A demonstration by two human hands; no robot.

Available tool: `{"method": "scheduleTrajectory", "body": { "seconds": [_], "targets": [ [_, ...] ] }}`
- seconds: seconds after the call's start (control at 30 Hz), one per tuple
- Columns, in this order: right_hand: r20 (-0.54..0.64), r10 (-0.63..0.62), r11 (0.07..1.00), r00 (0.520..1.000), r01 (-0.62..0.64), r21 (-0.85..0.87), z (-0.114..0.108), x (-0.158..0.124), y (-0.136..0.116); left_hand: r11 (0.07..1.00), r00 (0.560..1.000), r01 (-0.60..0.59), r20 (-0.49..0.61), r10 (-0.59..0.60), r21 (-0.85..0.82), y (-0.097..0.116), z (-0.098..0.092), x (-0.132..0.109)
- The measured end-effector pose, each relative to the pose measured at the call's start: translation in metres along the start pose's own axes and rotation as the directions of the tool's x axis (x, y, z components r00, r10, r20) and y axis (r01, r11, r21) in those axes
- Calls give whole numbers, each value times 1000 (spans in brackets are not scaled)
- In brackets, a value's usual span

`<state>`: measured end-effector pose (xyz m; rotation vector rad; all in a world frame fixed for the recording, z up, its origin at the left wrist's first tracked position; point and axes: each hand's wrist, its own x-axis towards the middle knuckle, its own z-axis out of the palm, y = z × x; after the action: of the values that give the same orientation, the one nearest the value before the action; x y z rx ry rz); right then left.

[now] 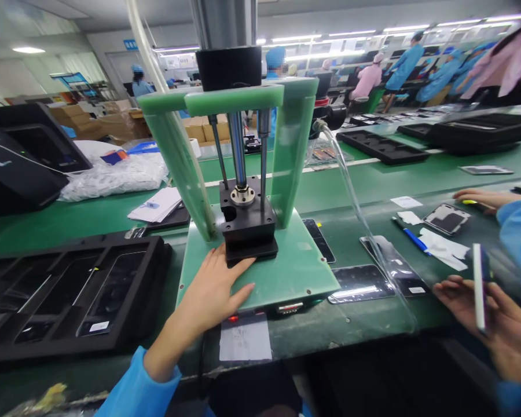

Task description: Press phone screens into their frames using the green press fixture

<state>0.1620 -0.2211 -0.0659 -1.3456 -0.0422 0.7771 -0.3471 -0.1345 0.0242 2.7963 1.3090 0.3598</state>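
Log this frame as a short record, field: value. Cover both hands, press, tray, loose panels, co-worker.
Left hand: palm down over the press's green base, by the black pressing block; exact contact unclear
Right hand: holding a phone-like slab, seen edge-on
Press: green frame, upright; clear tube curving down at its right
Tray: black foam, left of press, glossy panels in compartments
Loose panels: three, flat, right of press
Co-worker's hand: far right, near a yellow-tipped item
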Motion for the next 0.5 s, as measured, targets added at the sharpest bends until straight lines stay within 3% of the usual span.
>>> {"method": "scheduleTrajectory", "body": {
  "seconds": [0.13,0.33,0.5],
  "targets": [
    [4,-2,1000,1000,2,9,11,-13,-6,1000,1000,-6,4,5,10,0,-1,1],
    [-7,32,997,999,-31,68,4,-2,-2,999,1000,-11,-2,12,30,0,-2,1],
    [61,-59,996,996,55,71,-2,8,1,996,997,-56,-42,59,65,-5,2,1]
  ]
}}
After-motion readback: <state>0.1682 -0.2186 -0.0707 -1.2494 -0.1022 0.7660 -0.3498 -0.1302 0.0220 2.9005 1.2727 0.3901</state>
